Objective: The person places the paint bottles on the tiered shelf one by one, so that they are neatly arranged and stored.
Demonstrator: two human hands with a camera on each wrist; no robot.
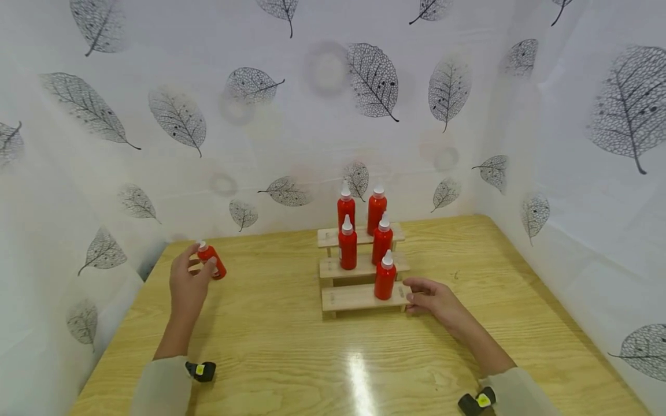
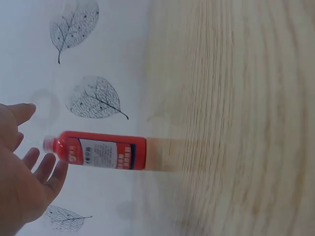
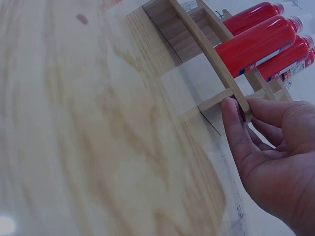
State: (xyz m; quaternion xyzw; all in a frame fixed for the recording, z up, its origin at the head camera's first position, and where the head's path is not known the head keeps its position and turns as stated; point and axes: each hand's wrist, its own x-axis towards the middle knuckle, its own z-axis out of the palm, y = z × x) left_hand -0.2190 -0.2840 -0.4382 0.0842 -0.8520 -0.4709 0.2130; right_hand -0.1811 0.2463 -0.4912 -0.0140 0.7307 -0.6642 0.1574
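Note:
On the left of the table stands a red squeeze bottle (image 1: 211, 261) with a white top, its printed label visible in the left wrist view. My left hand (image 1: 189, 283) is beside its neck, fingers spread and loosely bent; the fingertips (image 2: 60, 169) overlap the bottle's shoulder, and contact is unclear. A three-step wooden rack (image 1: 346, 296) holds similar red bottles: two on the top step, two on the middle, and one bottle (image 1: 384, 280) on the right of the lowest. With thumb and fingers, my right hand (image 3: 275, 142) pinches the right end of the lowest step.
The wood-grain table (image 1: 276, 346) carries the rack right of centre, near the back. A white leaf-patterned sheet (image 1: 291, 133) hangs behind the table and along both sides. Each wrist wears a small black device (image 1: 202, 371).

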